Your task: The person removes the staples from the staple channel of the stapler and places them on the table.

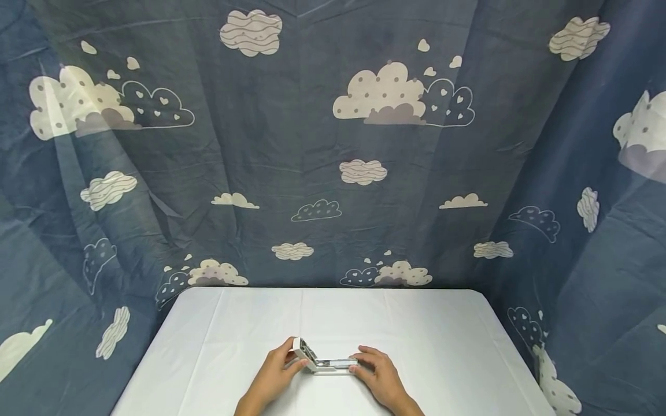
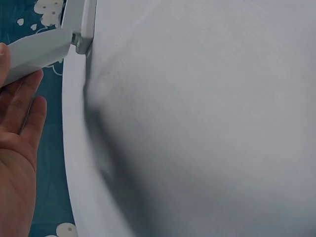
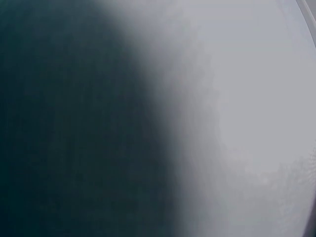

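Note:
A white stapler lies on the white table, its top cover swung up and back so the metal staple channel shows. My left hand pinches the raised cover between thumb and fingers. In the left wrist view, the left hand holds that cover near its end, and the hinge joins it to the base. At the opposite end of the stapler, my right hand grips the base and channel tip with thumb and fingers. The right wrist view is blurred and contains no hand.
The white-covered table extends around both hands, with its rounded back edge beyond them. A dark blue curtain printed with clouds hangs behind the table and along both sides.

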{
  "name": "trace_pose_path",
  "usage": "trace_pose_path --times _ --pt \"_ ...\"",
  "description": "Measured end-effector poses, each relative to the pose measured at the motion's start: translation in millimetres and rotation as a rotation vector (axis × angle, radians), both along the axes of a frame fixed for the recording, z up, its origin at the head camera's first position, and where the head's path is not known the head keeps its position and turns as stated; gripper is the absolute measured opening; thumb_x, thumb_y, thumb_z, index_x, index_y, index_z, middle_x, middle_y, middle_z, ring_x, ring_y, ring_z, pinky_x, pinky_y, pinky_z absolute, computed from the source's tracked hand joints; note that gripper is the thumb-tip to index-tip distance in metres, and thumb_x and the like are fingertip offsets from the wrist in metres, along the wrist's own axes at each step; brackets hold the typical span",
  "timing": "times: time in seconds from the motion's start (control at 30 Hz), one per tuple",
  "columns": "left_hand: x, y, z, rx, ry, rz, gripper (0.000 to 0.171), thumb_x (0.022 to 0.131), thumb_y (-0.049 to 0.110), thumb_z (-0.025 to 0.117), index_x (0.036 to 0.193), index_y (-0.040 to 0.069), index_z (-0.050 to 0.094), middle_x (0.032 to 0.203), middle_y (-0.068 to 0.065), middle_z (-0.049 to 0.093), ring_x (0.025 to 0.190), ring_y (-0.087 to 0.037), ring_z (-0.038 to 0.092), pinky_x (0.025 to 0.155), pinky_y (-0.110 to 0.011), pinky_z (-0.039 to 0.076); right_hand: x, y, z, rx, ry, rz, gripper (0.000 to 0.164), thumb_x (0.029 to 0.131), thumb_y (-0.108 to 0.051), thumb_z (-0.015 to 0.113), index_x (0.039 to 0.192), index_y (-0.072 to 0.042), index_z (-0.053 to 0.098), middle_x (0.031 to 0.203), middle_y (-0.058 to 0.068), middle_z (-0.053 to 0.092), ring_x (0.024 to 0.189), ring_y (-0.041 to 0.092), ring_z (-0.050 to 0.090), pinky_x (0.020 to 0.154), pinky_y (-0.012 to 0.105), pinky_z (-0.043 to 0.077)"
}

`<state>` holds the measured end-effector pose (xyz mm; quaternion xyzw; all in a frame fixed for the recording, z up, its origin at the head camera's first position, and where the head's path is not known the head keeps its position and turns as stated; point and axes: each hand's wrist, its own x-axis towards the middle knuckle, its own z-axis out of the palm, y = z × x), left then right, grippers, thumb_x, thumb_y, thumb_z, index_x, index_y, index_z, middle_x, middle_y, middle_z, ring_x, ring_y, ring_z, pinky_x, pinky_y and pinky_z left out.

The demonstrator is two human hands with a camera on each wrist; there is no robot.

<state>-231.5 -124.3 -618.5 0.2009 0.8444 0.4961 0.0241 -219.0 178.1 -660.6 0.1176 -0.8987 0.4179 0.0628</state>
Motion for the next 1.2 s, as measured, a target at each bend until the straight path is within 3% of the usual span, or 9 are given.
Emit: trace_pose_path --times 0.2,0.37,0.6,0.83,0.93,1.07,1.2 --pt "-1.1 -6.6 -1.9 0.022 0.010 0.020 0.054 0.095 0.034 0.071 0.137 0.003 0.056 0.135 -0.016 0.067 0.124 -0.034 0.066 0.101 -0.033 0.054 -1.5 0.7 0.8 -0.027 0.005 -0.010 0.027 0.090 -0.048 0.075 0.108 -0.028 0.078 0.136 0.014 0.067 0.128 0.043 0.060 0.106 0.068 0.044" --pt "1.2 -15.4 -8.8 0.025 -0.010 0.074 0.043 0.092 0.033 0.075 0.127 0.012 0.062 0.126 -0.007 0.073 0.121 -0.030 0.069 0.100 -0.034 0.055 -0.3 -0.1 -0.9 -0.027 0.005 -0.009 0.027 0.090 -0.049 0.075 0.108 -0.029 0.078 0.136 0.013 0.067 0.127 0.042 0.061 0.105 0.067 0.045" --pt "4.3 -19.4 -15.1 0.012 -0.005 0.175 0.042 0.085 0.034 0.082 0.118 0.012 0.068 0.121 -0.006 0.075 0.120 -0.033 0.069 0.099 -0.035 0.056 0.7 1.0 -3.0 -0.009 -0.002 -0.020 0.029 0.089 -0.050 0.075 0.108 -0.028 0.078 0.137 0.011 0.067 0.128 0.042 0.059 0.106 0.067 0.044" --pt "5.9 -25.4 -21.9 0.022 -0.098 0.269 0.049 0.077 0.035 0.089 0.114 0.009 0.071 0.114 -0.005 0.077 0.114 -0.030 0.072 0.097 -0.032 0.057 1.1 0.5 -3.9 -0.006 0.001 -0.023 0.029 0.088 -0.049 0.076 0.108 -0.028 0.078 0.136 0.010 0.068 0.128 0.041 0.060 0.106 0.066 0.044" --pt "5.6 -29.0 -21.7 -0.018 -0.092 0.293 0.048 0.073 0.039 0.091 0.110 0.014 0.073 0.103 0.002 0.078 0.102 -0.022 0.075 0.094 -0.034 0.059 -0.2 -0.2 -4.0 -0.011 0.009 -0.018 0.029 0.088 -0.048 0.077 0.108 -0.027 0.078 0.136 0.010 0.068 0.128 0.040 0.061 0.106 0.066 0.045" --pt "4.8 -32.7 -18.1 -0.127 -0.043 0.318 0.042 0.070 0.046 0.092 0.101 0.023 0.075 0.089 0.013 0.075 0.085 -0.009 0.064 0.083 -0.035 0.055 -1.7 -0.3 -4.1 -0.013 0.025 -0.010 0.029 0.089 -0.047 0.076 0.108 -0.026 0.079 0.135 0.011 0.069 0.126 0.040 0.062 0.105 0.066 0.046" --pt "5.2 -33.9 -16.1 -0.174 -0.034 0.321 0.040 0.070 0.047 0.091 0.099 0.024 0.076 0.086 0.013 0.075 0.085 -0.007 0.064 0.085 -0.041 0.056 -2.2 0.2 -3.4 -0.021 0.017 -0.009 0.029 0.089 -0.047 0.076 0.108 -0.027 0.079 0.135 0.011 0.068 0.127 0.040 0.062 0.105 0.066 0.045"
